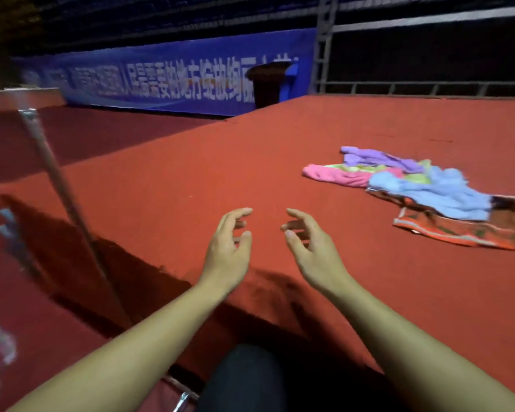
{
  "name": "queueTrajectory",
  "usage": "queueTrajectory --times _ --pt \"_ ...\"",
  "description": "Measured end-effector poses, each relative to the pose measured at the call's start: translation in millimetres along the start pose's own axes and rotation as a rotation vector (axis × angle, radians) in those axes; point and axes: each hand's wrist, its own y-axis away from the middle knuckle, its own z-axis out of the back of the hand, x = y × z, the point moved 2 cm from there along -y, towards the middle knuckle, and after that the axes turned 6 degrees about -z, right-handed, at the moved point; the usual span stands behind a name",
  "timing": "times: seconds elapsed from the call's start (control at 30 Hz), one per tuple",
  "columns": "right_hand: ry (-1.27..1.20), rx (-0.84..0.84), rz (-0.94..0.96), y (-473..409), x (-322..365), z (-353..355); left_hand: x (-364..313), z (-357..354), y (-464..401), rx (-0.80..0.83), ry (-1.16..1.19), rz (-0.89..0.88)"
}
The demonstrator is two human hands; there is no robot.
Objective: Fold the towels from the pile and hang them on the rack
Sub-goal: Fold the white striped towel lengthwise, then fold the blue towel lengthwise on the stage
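A loose pile of towels (422, 191) lies on the red platform (191, 162) at the right: a purple one at the back, a pink one on the left, a light blue one on top and an orange patterned one nearest me. My left hand (228, 248) and my right hand (308, 248) hover side by side above the platform's front part, fingers loosely curled, holding nothing. Both hands are well left of the pile. A blurred metal rack pole (69, 203) slants down the left side.
The platform's front edge drops off just below my wrists, with red floor to the left. A blue banner (167, 81) and a dark bin (268, 84) stand at the back. Metal railing (428, 87) runs along the far right.
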Motion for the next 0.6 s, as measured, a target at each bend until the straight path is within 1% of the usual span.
queueTrajectory --times 0.1,0.2,0.33,0.47,0.53,0.6 --pt "0.112 -0.109 -0.081 -1 -36 57 2 -70 -24 0.135 0.077 -0.03" --pt "0.198 -0.209 -0.16 -1 -66 102 8 -136 -40 0.217 0.139 -0.042" --pt "0.315 -0.347 -0.238 -5 -106 143 15 -217 -50 0.241 0.263 0.064" --pt "0.387 -0.535 -0.352 -16 -154 177 25 -279 -54 0.29 0.3 0.075" --pt "0.462 -0.564 -0.412 -24 -182 191 39 -297 -60 0.306 0.282 0.072" --pt "0.561 -0.551 -0.44 -37 -209 203 56 -303 -67 0.252 0.307 0.144"
